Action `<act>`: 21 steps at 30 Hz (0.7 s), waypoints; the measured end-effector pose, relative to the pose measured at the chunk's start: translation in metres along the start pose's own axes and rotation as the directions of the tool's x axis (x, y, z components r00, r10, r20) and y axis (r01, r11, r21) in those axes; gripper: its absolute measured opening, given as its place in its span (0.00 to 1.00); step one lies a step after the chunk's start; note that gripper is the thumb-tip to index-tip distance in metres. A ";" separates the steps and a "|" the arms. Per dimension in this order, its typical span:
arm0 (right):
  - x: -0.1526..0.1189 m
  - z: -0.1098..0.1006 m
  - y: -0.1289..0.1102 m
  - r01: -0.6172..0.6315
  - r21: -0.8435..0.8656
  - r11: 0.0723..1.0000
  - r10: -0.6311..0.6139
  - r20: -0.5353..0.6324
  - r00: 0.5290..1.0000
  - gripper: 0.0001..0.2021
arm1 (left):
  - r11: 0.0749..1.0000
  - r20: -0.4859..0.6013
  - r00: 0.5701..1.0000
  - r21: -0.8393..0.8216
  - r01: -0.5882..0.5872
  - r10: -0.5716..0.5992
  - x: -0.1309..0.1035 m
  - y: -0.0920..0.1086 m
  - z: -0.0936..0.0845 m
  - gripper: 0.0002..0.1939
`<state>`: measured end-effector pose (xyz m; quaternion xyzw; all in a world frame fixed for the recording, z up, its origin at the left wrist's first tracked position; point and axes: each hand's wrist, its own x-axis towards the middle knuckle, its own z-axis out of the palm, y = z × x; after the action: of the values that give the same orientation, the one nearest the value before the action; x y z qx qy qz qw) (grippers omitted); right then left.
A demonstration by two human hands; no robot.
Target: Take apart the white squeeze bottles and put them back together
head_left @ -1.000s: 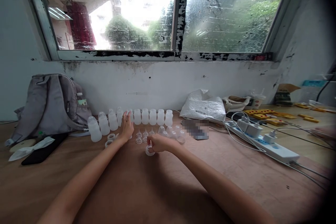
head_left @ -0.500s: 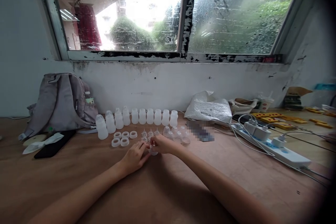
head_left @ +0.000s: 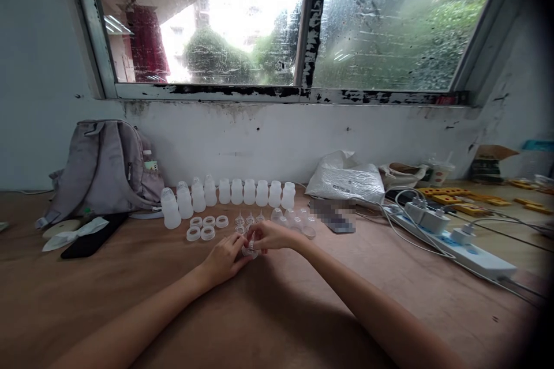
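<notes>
Right hand (head_left: 273, 234) is narrow, from what I can see on my feed: thumb and fingers are closed on a clear teat (head_left: 251, 250), which sits low over the bare middle of the table (head_left: 277, 323). I have the left hand (head_left: 223, 255) against the teat's other side, fingers bent and thumb along its lower edge; whether it grips or only steadies, I cannot tell. Just beyond the fingers I see more clear teats (head_left: 250, 219) standing tip up, partly hidden by the hands. Left of them lie five white rings (head_left: 208, 233), three behind and two in front. Right of them, near the right wrist, I make out a cluster of clear domes (head_left: 295, 221). Behind everything runs a row of frosted bottles (head_left: 249, 192), all upright; the four at the left end wear clear caps, the six others have none. Farther left I see a grey backpack (head_left: 106, 167) by the wall, with a black phone (head_left: 89, 243) in front. A white power strip (head_left: 480, 260) lies well off to the right.
</notes>
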<state>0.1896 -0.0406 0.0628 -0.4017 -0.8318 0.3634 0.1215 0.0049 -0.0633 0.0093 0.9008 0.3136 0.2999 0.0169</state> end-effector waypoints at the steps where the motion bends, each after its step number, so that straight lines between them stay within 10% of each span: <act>1: -0.001 -0.003 0.000 -0.010 0.027 1.000 0.010 -0.009 1.000 0.10 | 1.000 -0.002 1.000 0.012 0.002 -0.002 0.000 0.000 0.000 0.08; 10: -0.006 -0.022 0.010 -0.114 0.480 0.870 0.120 0.019 0.993 0.09 | 1.000 -0.141 0.990 0.014 -0.004 0.006 -0.002 -0.003 0.002 0.12; 21: -0.003 -0.013 0.014 -0.128 0.447 0.885 0.077 0.130 0.988 0.10 | 0.997 -0.045 0.996 -0.012 -0.076 0.076 -0.002 0.004 -0.004 0.14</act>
<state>0.2055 -0.0304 0.0627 -0.3854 -0.7069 0.5746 0.1472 0.0040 -0.0680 0.0123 0.9051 0.2773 0.3224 0.0048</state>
